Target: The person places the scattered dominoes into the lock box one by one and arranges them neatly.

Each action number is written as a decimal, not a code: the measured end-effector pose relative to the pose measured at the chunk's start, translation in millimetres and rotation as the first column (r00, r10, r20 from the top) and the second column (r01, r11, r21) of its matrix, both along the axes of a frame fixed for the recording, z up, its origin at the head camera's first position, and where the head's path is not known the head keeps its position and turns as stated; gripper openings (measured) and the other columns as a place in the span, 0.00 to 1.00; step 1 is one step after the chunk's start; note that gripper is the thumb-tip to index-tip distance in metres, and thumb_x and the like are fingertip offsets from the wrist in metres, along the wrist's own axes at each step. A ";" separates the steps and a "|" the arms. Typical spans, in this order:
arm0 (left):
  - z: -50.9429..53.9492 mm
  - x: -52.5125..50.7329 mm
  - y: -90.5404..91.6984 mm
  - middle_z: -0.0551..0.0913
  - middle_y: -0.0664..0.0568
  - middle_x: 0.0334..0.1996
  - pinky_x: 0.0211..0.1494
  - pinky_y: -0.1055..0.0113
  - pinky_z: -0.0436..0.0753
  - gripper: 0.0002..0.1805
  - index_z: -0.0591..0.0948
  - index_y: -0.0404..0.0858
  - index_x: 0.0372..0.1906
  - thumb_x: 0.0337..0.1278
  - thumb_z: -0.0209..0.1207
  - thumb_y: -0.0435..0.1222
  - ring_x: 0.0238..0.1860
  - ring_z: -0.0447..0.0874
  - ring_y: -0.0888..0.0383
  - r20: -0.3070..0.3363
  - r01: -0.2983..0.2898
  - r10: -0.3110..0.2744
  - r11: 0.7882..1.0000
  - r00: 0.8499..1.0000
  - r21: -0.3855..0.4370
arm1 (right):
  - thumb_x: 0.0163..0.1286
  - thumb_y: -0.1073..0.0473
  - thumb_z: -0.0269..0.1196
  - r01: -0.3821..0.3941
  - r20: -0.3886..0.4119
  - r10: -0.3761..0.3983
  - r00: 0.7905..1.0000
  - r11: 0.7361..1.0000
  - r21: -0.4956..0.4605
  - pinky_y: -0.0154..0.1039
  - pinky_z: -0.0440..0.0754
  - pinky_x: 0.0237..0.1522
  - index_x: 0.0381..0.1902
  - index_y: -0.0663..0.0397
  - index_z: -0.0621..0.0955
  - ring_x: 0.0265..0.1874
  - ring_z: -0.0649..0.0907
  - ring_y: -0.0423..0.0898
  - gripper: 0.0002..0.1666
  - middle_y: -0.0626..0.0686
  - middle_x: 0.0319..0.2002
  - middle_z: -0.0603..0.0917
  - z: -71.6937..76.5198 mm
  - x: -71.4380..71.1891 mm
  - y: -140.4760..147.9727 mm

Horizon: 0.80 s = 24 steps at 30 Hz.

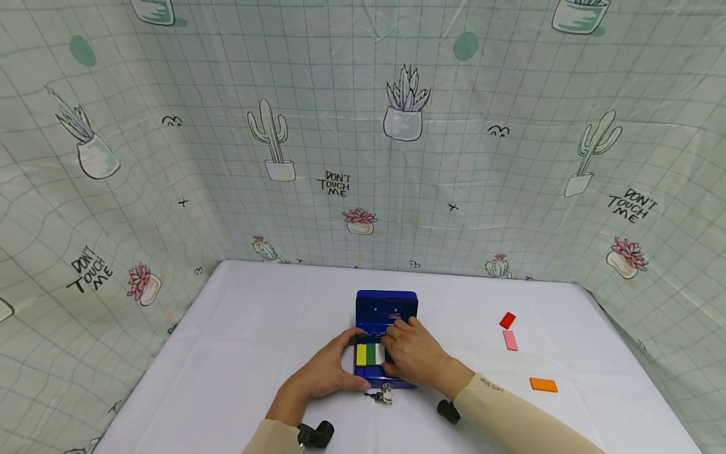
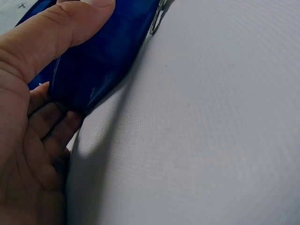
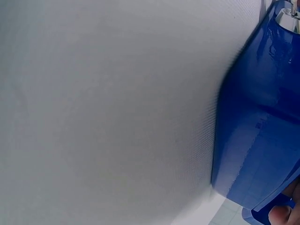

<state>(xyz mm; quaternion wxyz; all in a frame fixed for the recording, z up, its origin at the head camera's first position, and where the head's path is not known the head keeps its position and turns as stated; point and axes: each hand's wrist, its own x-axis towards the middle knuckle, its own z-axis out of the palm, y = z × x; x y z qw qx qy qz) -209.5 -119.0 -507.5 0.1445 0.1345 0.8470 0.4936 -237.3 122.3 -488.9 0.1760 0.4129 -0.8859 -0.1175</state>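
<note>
A blue cash box [image 1: 387,383] stands on the table with its lid [image 1: 374,306] raised. Inside, a yellow block [image 1: 361,355], a green block [image 1: 371,354] and a white block [image 1: 379,354] lie side by side. My left hand [image 1: 323,371] grips the box's left side, thumb at the front corner and fingers toward the back; the left wrist view shows the thumb [image 2: 51,35] over the blue wall. My right hand [image 1: 416,353] reaches into the box's right part with bent fingers. Its palm hides whatever lies under those fingertips.
Keys [image 1: 386,395] hang at the box's front. To the right lie a red block [image 1: 507,320], a pink block [image 1: 510,340] and an orange block [image 1: 543,384]. A patterned cloth [image 1: 363,145] hangs behind the white table [image 1: 272,315].
</note>
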 end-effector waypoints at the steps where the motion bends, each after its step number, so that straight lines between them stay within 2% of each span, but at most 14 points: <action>1: 0.3 0.2 0.0 0.65 0.41 0.80 0.80 0.33 0.59 0.60 0.63 0.47 0.81 0.42 0.84 0.49 0.81 0.60 0.39 0.001 -0.001 0.001 1.000 1.000 0.000 | 0.68 0.31 0.68 -0.001 -0.001 0.001 1.000 1.000 -0.001 0.40 0.65 0.37 0.47 0.48 0.89 0.39 0.77 0.46 0.29 0.47 0.40 0.86 0.1 0.1 -0.1; 12: 0.4 0.6 0.5 0.65 0.42 0.80 0.80 0.32 0.59 0.60 0.63 0.47 0.81 0.42 0.84 0.49 0.81 0.60 0.39 -0.003 -0.005 0.005 1.000 1.000 -0.006 | 0.66 0.30 0.69 -0.019 -0.017 0.018 1.000 1.000 -0.021 0.39 0.62 0.36 0.44 0.48 0.89 0.36 0.75 0.46 0.29 0.46 0.36 0.84 -0.6 -1.0 0.5; 19: 1.5 0.9 -0.6 0.65 0.41 0.80 0.80 0.32 0.59 0.60 0.63 0.47 0.81 0.41 0.84 0.48 0.81 0.60 0.39 -0.012 0.003 -0.003 1.000 1.000 -0.004 | 0.65 0.31 0.69 -0.040 -0.059 0.035 0.998 0.995 -0.089 0.40 0.67 0.37 0.41 0.49 0.86 0.38 0.77 0.46 0.28 0.47 0.36 0.83 -1.4 -1.5 3.4; 24: 0.8 0.6 -1.0 0.67 0.41 0.79 0.81 0.32 0.59 0.61 0.64 0.47 0.81 0.39 0.84 0.49 0.81 0.61 0.38 -0.015 0.000 0.000 1.000 1.000 -0.005 | 0.66 0.32 0.68 -0.046 -0.086 0.034 0.996 0.989 -0.139 0.41 0.70 0.39 0.42 0.49 0.85 0.38 0.77 0.47 0.27 0.47 0.36 0.82 -1.4 -0.5 8.4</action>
